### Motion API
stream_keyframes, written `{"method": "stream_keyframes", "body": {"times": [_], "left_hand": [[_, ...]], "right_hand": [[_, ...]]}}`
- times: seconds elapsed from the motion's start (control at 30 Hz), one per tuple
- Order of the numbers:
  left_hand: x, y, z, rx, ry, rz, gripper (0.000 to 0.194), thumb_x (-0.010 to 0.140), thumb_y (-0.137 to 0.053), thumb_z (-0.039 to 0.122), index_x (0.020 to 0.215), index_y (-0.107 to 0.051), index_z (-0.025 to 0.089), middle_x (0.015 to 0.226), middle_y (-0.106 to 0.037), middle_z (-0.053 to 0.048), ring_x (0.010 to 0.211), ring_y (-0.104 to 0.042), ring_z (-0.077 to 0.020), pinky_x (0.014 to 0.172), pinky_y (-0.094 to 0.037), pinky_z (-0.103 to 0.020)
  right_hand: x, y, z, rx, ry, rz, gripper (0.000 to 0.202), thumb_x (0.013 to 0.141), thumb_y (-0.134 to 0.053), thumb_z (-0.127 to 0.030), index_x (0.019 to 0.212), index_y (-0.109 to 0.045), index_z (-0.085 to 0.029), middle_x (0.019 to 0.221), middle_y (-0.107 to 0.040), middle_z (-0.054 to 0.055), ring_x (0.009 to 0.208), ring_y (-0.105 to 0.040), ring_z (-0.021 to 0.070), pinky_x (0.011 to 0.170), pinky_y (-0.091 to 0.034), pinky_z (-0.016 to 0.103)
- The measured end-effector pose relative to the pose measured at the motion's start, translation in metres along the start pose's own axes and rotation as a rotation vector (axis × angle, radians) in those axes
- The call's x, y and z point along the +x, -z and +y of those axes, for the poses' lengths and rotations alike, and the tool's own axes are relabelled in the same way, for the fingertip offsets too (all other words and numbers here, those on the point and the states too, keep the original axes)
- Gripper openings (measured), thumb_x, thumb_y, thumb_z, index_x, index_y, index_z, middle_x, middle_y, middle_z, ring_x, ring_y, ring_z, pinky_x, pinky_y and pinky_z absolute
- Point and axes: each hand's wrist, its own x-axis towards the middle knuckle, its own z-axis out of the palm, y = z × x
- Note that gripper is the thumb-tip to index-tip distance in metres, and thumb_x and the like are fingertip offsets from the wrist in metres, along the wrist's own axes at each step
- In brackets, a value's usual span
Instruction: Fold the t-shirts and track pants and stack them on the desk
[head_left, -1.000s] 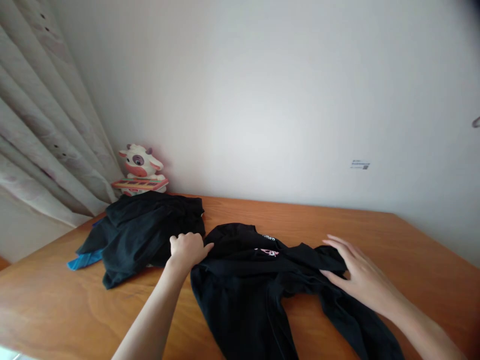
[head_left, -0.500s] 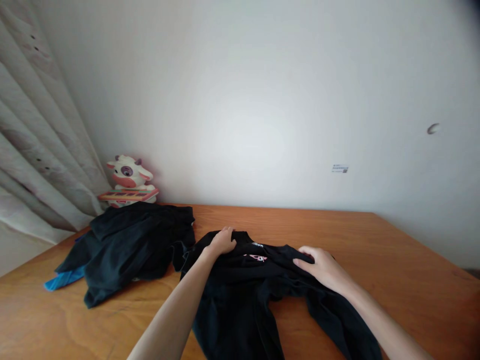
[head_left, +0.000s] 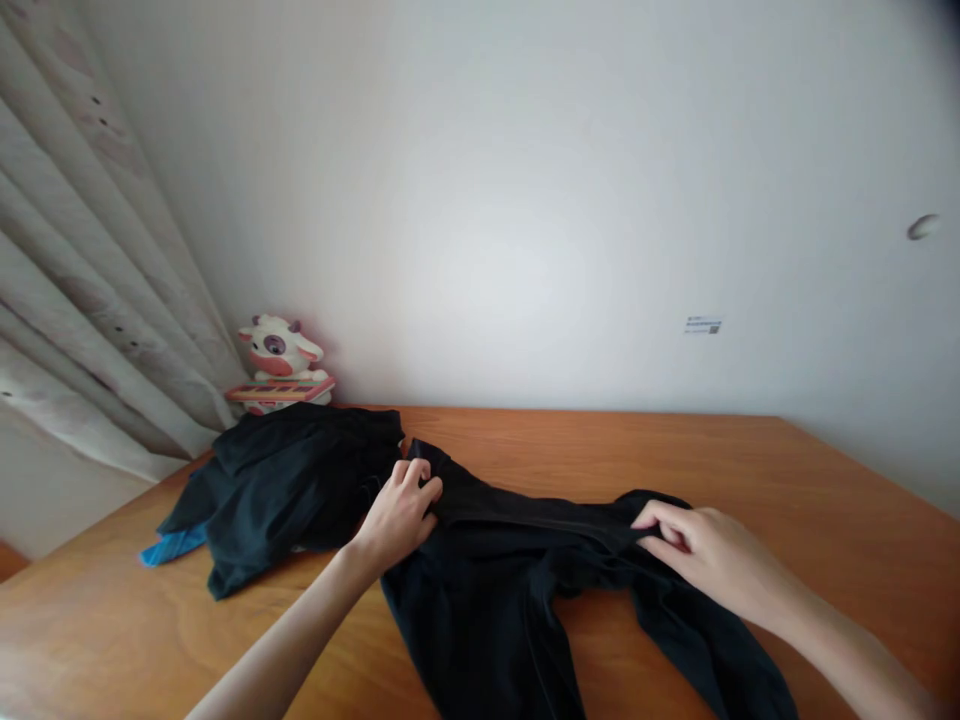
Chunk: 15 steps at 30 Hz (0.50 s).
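Black garment [head_left: 487, 610] on wooden table [head_left: 570, 455], both hands [head_left: 396, 512] [head_left: 712, 555] gripping.

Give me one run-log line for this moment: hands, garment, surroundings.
left hand: gripping black garment, left side | right hand: pinching black garment, right side | surface: wooden table | left: dark clothes | behind: cow toy

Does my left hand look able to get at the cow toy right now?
Probably not directly: your left hand is gripping the black garment, and the dark cloth heap lies between that hand and the cow toy.
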Motion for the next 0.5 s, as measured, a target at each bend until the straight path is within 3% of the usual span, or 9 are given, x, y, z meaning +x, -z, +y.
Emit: {"method": "stream_keyframes", "body": {"times": [0.1, 0.17, 0.23, 0.27, 0.33, 0.4, 0.47, 0.5], "left_hand": [[-0.016, 0.010, 0.008, 0.041, 0.028, -0.188, 0.014, 0.081, -0.059, 0.014, 0.086, -0.064, 0.026, 0.093, -0.065, -0.006, 0.093, -0.063, -0.0268, 0.081, -0.054, -0.037], [-0.009, 0.011, 0.010, -0.110, 0.095, -0.358, 0.016, 0.088, -0.051, 0.016, 0.091, -0.064, 0.026, 0.074, -0.066, -0.002, 0.072, -0.067, -0.0231, 0.068, -0.054, -0.033], [0.015, 0.007, 0.009, -0.317, 0.204, -0.439, 0.021, 0.092, -0.044, 0.017, 0.094, -0.063, 0.025, 0.061, -0.064, 0.001, 0.056, -0.066, -0.0207, 0.061, -0.053, -0.031], [0.033, 0.004, 0.008, -0.405, 0.263, -0.425, 0.022, 0.093, -0.041, 0.017, 0.097, -0.062, 0.023, 0.062, -0.067, 0.001, 0.057, -0.068, -0.0209, 0.061, -0.054, -0.032], [0.071, -0.001, 0.006, -0.452, 0.343, -0.139, 0.023, 0.091, -0.046, 0.016, 0.108, -0.062, 0.018, 0.089, -0.076, -0.008, 0.084, -0.075, -0.0240, 0.079, -0.058, -0.035], [0.103, -0.004, 0.009, -0.443, 0.380, 0.044, 0.039, 0.094, -0.049, 0.021, 0.132, -0.052, 0.014, 0.130, -0.067, -0.018, 0.121, -0.066, -0.0268, 0.099, -0.053, -0.039], [0.112, -0.006, 0.018, -0.416, 0.353, 0.155, 0.047, 0.093, -0.053, 0.024, 0.139, -0.048, 0.014, 0.141, -0.060, -0.019, 0.129, -0.059, -0.0278, 0.105, -0.049, -0.041], [0.106, -0.008, 0.025, -0.405, 0.302, 0.144, 0.043, 0.093, -0.053, 0.025, 0.135, -0.053, 0.015, 0.137, -0.063, -0.017, 0.124, -0.062, -0.0274, 0.104, -0.050, -0.040]], "right_hand": [[-0.002, 0.004, 0.002, 0.148, -0.231, -0.343, 0.031, 0.091, -0.051, -0.056, 0.087, -0.061, -0.027, 0.045, -0.061, -0.004, 0.038, -0.056, 0.0165, 0.043, -0.036, 0.024], [0.011, 0.005, 0.005, 0.325, -0.378, -0.547, 0.035, 0.089, -0.054, -0.061, 0.089, -0.055, -0.026, 0.054, -0.070, 0.002, 0.043, -0.064, 0.0194, 0.043, -0.042, 0.025], [0.038, 0.003, 0.006, 0.496, -0.423, -0.589, 0.039, 0.084, -0.060, -0.063, 0.092, -0.054, -0.025, 0.072, -0.078, 0.010, 0.062, -0.074, 0.0236, 0.054, -0.055, 0.030], [0.054, 0.001, 0.006, 0.558, -0.396, -0.520, 0.041, 0.083, -0.061, -0.063, 0.095, -0.055, -0.024, 0.084, -0.079, 0.013, 0.076, -0.077, 0.0256, 0.066, -0.059, 0.035], [0.086, -0.006, 0.004, 0.571, -0.269, -0.187, 0.049, 0.085, -0.058, -0.062, 0.113, -0.058, -0.023, 0.112, -0.076, 0.018, 0.111, -0.071, 0.0291, 0.093, -0.057, 0.044], [0.107, -0.017, -0.001, 0.411, -0.137, 0.124, 0.063, 0.087, -0.056, -0.060, 0.138, -0.049, -0.025, 0.145, -0.059, 0.017, 0.142, -0.048, 0.0310, 0.113, -0.043, 0.051], [0.110, -0.028, -0.006, 0.224, -0.031, 0.252, 0.072, 0.090, -0.054, -0.056, 0.153, -0.035, -0.026, 0.160, -0.043, 0.013, 0.151, -0.033, 0.0303, 0.120, -0.033, 0.053], [0.105, -0.032, -0.008, 0.147, 0.008, 0.252, 0.070, 0.091, -0.052, -0.054, 0.153, -0.035, -0.026, 0.160, -0.043, 0.013, 0.149, -0.036, 0.0305, 0.119, -0.034, 0.052]]}}
